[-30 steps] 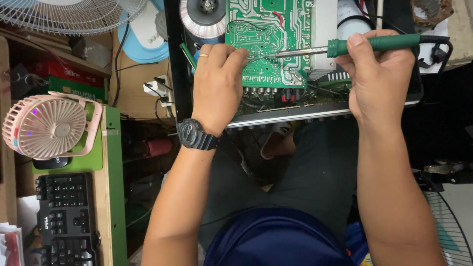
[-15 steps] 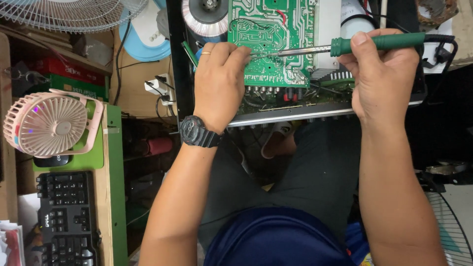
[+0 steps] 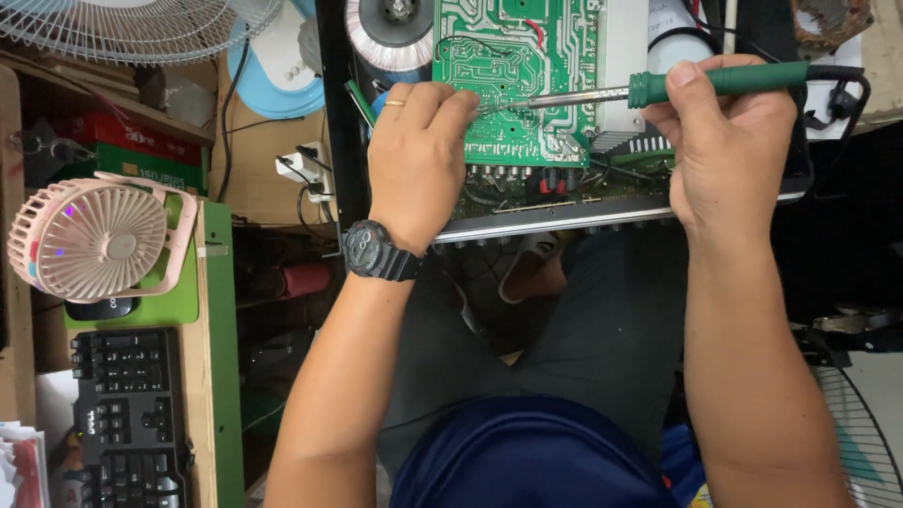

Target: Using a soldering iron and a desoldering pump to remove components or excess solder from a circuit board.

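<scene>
A green circuit board [image 3: 527, 66] lies solder side up inside an open black amplifier chassis [image 3: 564, 212] in front of me. My right hand [image 3: 724, 141] grips a green-handled soldering iron [image 3: 724, 83], held level, with its metal tip reaching left onto the board. My left hand [image 3: 419, 160], with a ring and a black wristwatch [image 3: 376, 252], rests on the board's left edge. Its fingers are pinched right at the iron's tip; what they pinch is too small to tell. A round toroidal transformer [image 3: 390, 28] sits left of the board.
A small pink desk fan [image 3: 94, 240] stands on a green shelf [image 3: 212, 310] at the left, above a black keyboard [image 3: 127, 419]. A white fan grille [image 3: 132, 23] spans the top left. A white power strip [image 3: 306, 169] hangs beside the chassis. Another fan grille [image 3: 861, 442] shows at the lower right.
Both hands have stayed at the board with only a slight shift. The iron's tip remains beside the left fingertips.
</scene>
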